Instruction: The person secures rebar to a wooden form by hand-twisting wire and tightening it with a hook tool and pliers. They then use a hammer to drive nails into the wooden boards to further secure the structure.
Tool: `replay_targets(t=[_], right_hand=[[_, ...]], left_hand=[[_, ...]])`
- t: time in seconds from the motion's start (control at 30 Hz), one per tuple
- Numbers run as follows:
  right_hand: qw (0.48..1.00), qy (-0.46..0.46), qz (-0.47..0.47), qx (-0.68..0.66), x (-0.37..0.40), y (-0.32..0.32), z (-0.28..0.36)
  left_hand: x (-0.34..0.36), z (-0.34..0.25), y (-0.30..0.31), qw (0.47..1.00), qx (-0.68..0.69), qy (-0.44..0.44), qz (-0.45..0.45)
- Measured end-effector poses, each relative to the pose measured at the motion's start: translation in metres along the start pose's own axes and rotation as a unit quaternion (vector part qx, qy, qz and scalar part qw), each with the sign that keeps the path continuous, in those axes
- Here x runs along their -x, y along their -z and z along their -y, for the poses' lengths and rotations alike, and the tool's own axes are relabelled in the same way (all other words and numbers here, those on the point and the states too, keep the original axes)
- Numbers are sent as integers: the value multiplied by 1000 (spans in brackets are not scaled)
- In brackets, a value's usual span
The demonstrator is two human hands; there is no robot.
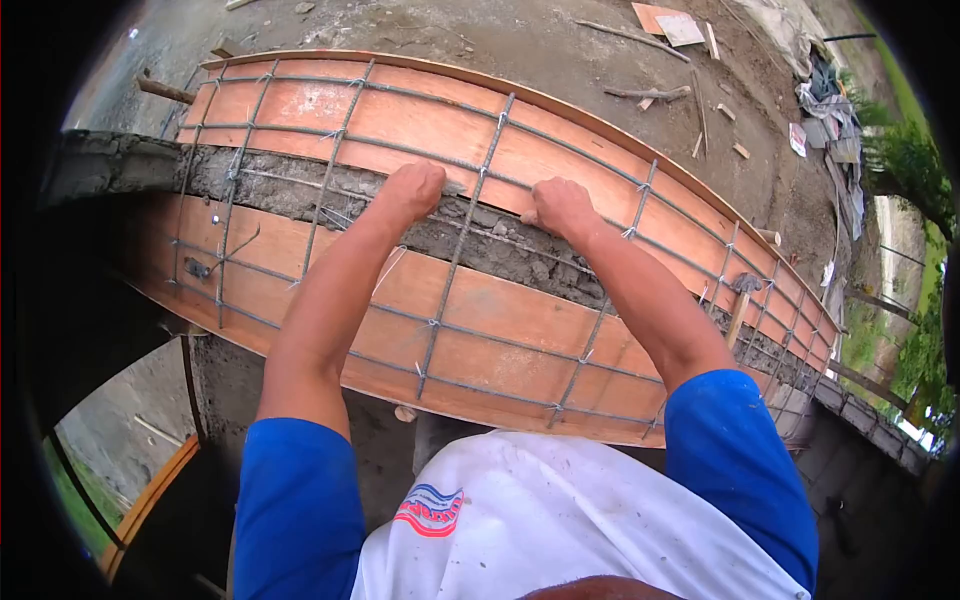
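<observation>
My left hand [415,192] is closed in a fist over the block course, close to a long steel bar of the rebar mesh [457,262]. What its fingers hold is hidden, and a small pale piece shows beside them. My right hand [563,207] is also closed, at the lower edge of the far plywood panel [420,115]. The same long bar passes behind it, and I cannot see what its fingers grip. Between the fists an upright bar crosses the rough grey concrete [540,262]. A near plywood panel [500,310] lies below my forearms.
A hammer [742,300] rests at the mesh on the right. Tie wires hang at several bar crossings. Beyond the far panel, sticks [650,93] and wood scraps lie on the dirt. Sacks and sheeting [835,125] are piled at the far right.
</observation>
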State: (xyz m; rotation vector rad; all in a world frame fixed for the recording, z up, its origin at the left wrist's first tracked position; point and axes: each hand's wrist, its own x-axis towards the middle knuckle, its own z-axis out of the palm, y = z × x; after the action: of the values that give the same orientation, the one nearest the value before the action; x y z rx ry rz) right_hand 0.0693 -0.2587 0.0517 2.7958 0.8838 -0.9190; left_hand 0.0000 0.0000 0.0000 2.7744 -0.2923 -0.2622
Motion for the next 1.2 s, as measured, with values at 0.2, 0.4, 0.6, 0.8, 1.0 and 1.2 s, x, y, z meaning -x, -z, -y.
replay_targets(t=[0.2, 0.4, 0.6, 0.8, 1.0, 1.2], right_hand=[[996, -19, 62, -53, -8, -21, -7], [995, 16, 93, -19, -9, 0, -6], [956, 211, -201, -13, 4, -42, -23], [930, 113, -348, -43, -36, -61, 4], [936, 83, -342, -10, -43, -69, 6], [926, 78, -366, -42, -43, -68, 2]], left_hand=[[-5, -1, 6, 999, -2, -3, 42], [-10, 8, 6, 999, 20, -24, 29], [-10, 12, -2, 999, 43, -20, -4], [-11, 14, 3, 997, 58, -17, 55], [-11, 7, 15, 990, 80, -82, 79], [-15, -16, 33, 989, 10, -3, 146]])
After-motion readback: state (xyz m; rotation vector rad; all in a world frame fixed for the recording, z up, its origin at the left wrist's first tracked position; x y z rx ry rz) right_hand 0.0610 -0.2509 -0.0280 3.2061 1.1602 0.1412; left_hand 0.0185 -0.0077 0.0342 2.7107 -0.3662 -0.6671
